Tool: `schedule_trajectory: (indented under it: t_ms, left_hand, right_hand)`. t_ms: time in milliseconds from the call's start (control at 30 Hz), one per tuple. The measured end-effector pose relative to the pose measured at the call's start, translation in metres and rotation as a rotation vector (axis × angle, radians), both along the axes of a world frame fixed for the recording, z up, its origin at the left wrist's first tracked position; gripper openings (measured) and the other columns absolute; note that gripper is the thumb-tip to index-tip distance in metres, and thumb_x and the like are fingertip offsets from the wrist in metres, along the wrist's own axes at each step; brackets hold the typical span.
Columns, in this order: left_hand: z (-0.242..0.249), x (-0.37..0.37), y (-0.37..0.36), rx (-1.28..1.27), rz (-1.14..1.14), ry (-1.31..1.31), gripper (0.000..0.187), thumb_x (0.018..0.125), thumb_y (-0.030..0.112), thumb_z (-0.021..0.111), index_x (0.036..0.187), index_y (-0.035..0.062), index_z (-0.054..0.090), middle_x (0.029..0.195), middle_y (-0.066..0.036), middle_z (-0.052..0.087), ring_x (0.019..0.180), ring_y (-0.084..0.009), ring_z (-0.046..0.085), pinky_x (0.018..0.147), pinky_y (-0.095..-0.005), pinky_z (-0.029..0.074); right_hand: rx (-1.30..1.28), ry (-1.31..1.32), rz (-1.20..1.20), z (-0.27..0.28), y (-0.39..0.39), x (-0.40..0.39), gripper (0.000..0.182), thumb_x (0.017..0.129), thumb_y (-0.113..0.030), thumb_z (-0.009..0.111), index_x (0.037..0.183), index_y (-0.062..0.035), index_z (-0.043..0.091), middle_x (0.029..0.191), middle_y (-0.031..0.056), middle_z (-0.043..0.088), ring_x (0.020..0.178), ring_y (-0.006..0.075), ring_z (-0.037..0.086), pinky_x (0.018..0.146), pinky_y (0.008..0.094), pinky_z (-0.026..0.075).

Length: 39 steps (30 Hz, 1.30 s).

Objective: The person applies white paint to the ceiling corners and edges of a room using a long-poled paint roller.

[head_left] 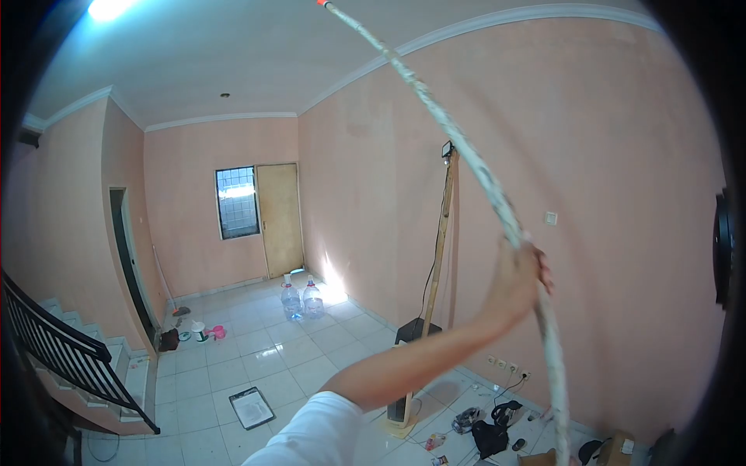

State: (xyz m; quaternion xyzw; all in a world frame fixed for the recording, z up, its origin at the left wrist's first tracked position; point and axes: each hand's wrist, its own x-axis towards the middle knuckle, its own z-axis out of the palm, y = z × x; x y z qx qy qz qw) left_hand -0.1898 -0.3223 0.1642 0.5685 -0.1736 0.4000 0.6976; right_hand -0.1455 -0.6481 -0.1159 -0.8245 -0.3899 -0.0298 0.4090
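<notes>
My left hand (519, 279) is wrapped round a long, thin pole (474, 159) with a patchy whitish surface, right of the middle of the view. The pole slants from the upper left, where a small orange-red tip shows at the top edge, down past my hand to the bottom edge. My left arm, in a white sleeve, reaches across from the bottom middle. The pink wall is behind the hand and pole. My right hand is not in view.
A wooden post (443, 225) with a lamp stands by the wall. Two large water bottles (291, 301), a tray (252, 408), a black bag (489, 439) and a cardboard box (616, 449) are on the tiled floor. Stairs with a black railing (66, 342) rise at left.
</notes>
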Motion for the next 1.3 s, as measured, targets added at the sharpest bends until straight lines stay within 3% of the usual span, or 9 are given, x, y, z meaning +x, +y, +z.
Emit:
schedule_trajectory:
  t_ms: [167,333,433,700,833,967,1033,1133,1300]
  left_hand:
    - [0.047,-0.039,0.126,-0.118,0.168,-0.031,0.029,0.105,0.034,0.032,0.092,0.0081,0.037,0.072,-0.004,0.046,0.057,-0.0140,0.050,0.051,-0.0331,0.050]
    - [0.083,-0.081,0.250,-0.167,0.299,0.020,0.029,0.104,0.033,0.031,0.092,0.0072,0.036,0.071,-0.005,0.044,0.055,-0.0146,0.047,0.049,-0.0341,0.048]
    - [0.102,-0.103,0.323,-0.152,0.402,0.070,0.028,0.104,0.032,0.031,0.095,0.0065,0.037,0.074,-0.005,0.044,0.059,-0.0146,0.046,0.054,-0.0330,0.048]
    - [0.133,-0.155,0.483,-0.232,0.754,0.091,0.032,0.103,0.026,0.034,0.112,-0.0043,0.042,0.085,-0.012,0.051,0.068,-0.0192,0.053,0.056,-0.0340,0.051]
    - [0.133,-0.188,0.528,-0.239,0.663,0.088,0.032,0.102,0.021,0.035,0.122,-0.0032,0.041,0.093,-0.013,0.053,0.077,-0.0195,0.054,0.067,-0.0350,0.050]
    - [0.129,-0.196,0.555,-0.214,0.662,0.038,0.028,0.102,0.016,0.034,0.120,-0.0035,0.043,0.096,-0.014,0.053,0.078,-0.0213,0.054,0.071,-0.0379,0.050]
    - [0.136,-0.197,0.567,-0.179,0.657,0.004,0.027,0.102,0.014,0.033,0.118,-0.0052,0.044,0.097,-0.014,0.053,0.076,-0.0222,0.053,0.071,-0.0392,0.050]
    - [0.141,-0.202,0.573,-0.179,0.598,-0.045,0.028,0.102,0.011,0.034,0.120,-0.0069,0.045,0.096,-0.015,0.053,0.075,-0.0222,0.053,0.069,-0.0392,0.049]
    - [0.147,-0.205,0.529,-0.219,0.507,-0.039,0.021,0.100,0.010,0.037,0.107,-0.0019,0.053,0.098,-0.012,0.056,0.082,-0.0209,0.054,0.072,-0.0379,0.049]
  right_hand:
    - [0.105,-0.020,0.183,0.076,0.132,-0.045,0.036,0.100,-0.032,0.044,0.095,0.0028,0.055,0.065,0.0194,0.049,0.055,0.0316,0.049,0.053,0.0424,0.040]
    - [0.280,-0.168,0.356,0.104,0.260,-0.072,0.035,0.098,-0.028,0.053,0.080,0.0010,0.052,0.056,0.0089,0.052,0.046,0.0196,0.052,0.048,0.0353,0.042]
    - [0.248,0.031,0.331,0.116,0.334,-0.088,0.034,0.097,-0.026,0.055,0.077,0.0023,0.053,0.057,0.0144,0.054,0.048,0.0269,0.055,0.050,0.0388,0.042]
    - [0.239,0.077,0.421,0.167,0.508,-0.142,0.041,0.098,-0.033,0.052,0.081,0.0041,0.058,0.059,0.0170,0.055,0.055,0.0291,0.057,0.055,0.0406,0.043]
    - [0.214,0.053,0.418,0.188,0.570,-0.155,0.048,0.097,-0.039,0.050,0.081,0.0053,0.058,0.062,0.0188,0.056,0.055,0.0311,0.056,0.057,0.0435,0.043]
    - [0.271,0.029,0.520,0.201,0.625,-0.147,0.038,0.101,-0.038,0.049,0.083,-0.0042,0.050,0.055,-0.0031,0.042,0.039,0.0066,0.038,0.035,0.0262,0.031]
    - [0.280,0.046,0.520,0.224,0.636,-0.160,0.039,0.100,-0.040,0.049,0.083,-0.0044,0.050,0.055,-0.0032,0.042,0.038,0.0068,0.036,0.034,0.0262,0.030]
    - [0.220,0.076,0.454,0.251,0.628,-0.169,0.047,0.099,-0.038,0.048,0.075,0.0013,0.053,0.060,0.0079,0.048,0.053,0.0196,0.049,0.054,0.0381,0.039]
    - [0.212,0.259,0.550,0.265,0.579,-0.166,0.041,0.100,-0.042,0.048,0.082,-0.0055,0.049,0.056,-0.0032,0.039,0.041,0.0071,0.034,0.037,0.0270,0.029]
